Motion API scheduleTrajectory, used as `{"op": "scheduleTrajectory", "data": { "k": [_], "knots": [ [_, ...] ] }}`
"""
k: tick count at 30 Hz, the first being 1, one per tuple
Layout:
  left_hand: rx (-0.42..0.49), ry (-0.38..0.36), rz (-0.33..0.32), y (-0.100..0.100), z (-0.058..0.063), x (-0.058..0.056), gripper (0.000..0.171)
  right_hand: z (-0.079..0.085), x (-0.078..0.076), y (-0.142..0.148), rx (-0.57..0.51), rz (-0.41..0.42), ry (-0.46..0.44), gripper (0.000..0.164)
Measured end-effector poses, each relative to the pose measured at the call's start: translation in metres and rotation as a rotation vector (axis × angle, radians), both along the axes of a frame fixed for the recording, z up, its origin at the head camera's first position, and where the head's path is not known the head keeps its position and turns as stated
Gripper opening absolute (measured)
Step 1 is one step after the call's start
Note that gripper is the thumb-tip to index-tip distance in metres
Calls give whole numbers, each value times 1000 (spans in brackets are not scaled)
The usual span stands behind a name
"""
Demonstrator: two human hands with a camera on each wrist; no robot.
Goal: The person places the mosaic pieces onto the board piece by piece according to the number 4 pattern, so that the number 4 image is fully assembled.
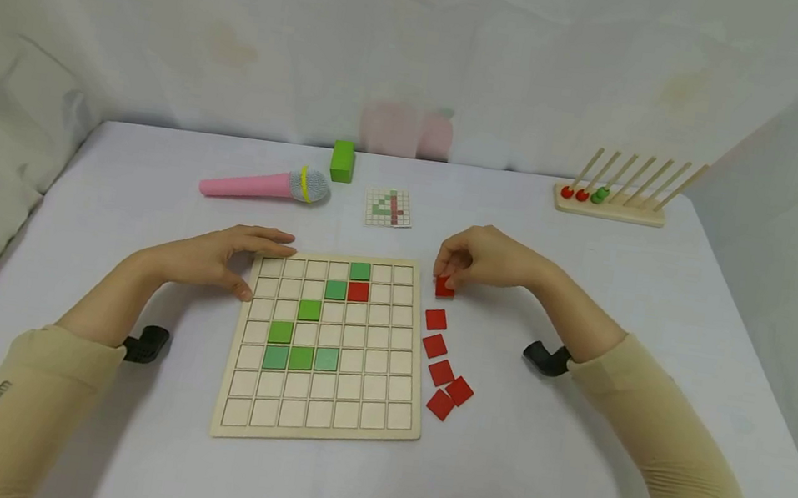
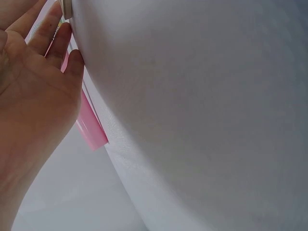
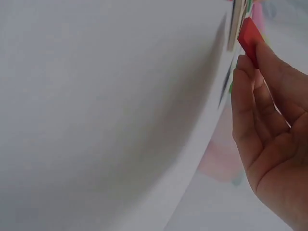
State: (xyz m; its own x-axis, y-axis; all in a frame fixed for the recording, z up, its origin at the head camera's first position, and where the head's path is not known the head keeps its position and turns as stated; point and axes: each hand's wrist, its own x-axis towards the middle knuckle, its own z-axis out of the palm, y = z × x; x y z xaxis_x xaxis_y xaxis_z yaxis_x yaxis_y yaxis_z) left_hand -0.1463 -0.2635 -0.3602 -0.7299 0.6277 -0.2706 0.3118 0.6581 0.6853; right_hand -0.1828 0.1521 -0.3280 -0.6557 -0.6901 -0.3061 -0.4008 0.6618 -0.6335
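Observation:
A wooden grid board lies on the table with several green tiles and one red tile set in its squares. At the board's upper right corner, my right hand pinches another red tile between thumb and fingers, just off the board's edge. My left hand rests at the upper left corner, its fingers extended along the edge and the thumb near the left side. Several loose red tiles lie in a column to the right of the board.
Behind the board lies a small pattern card. A pink toy microphone and a green block are at the back left. A wooden peg rack with red and green beads stands at the back right.

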Motion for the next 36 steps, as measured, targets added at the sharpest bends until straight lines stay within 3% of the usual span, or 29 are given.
{"op": "scheduleTrajectory", "data": {
  "k": [21,36],
  "knots": [
    [2,12,-34,1,2,0,74,14,22,-67,-94,0,10,14],
    [17,-9,-6,1,3,1,74,3,30,-103,-55,50,17,17]
  ]
}}
